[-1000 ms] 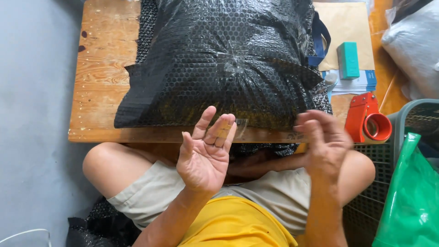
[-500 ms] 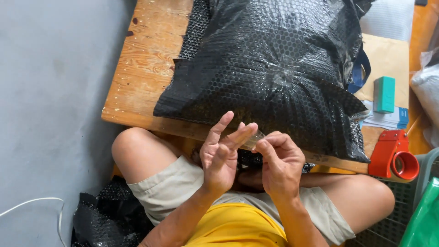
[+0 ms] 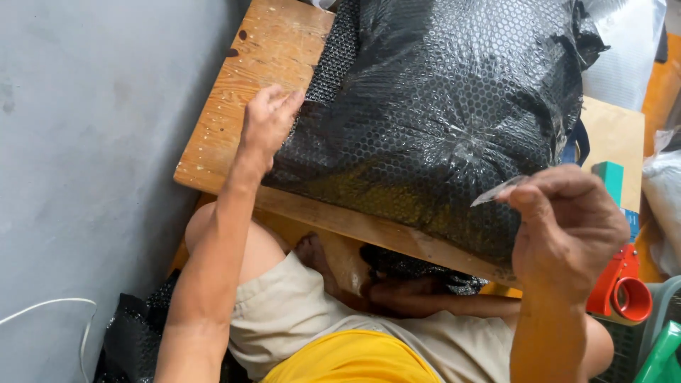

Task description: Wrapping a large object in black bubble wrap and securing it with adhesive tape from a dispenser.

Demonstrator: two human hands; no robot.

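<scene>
A short strip of clear tape [image 3: 499, 190] is pinched between the thumb and forefinger of the right hand [image 3: 567, 223]; the other fingers [image 3: 582, 186] are curled shut above the palm. The hand is held raised in the air over the near right part of the tabletop [image 3: 234, 117], its back turned toward the camera, and the forearm rises steeply from the bottom right of the view. The free end of the tape points left, toward the bundle, and whether it touches the wrap cannot be told.

The fingers of the left hand [image 3: 266, 124] are bent loosely, not closed on anything, and their tips are laid against the left edge of a large bundle wrapped in black bubble wrap [image 3: 440, 120]. The wrist is bent over the bare wood near the left edge of the tabletop, and the left arm is stretched out long from the bottom left.

The bundle fills most of the tabletop and hangs slightly over the near edge. Past the right hand, a teal box [image 3: 610, 181] is seen by the right edge, and a red tape dispenser [image 3: 623, 287] sits lower, off the near right corner. Bent legs in beige shorts [image 3: 298, 319] are tucked beneath the tabletop.
</scene>
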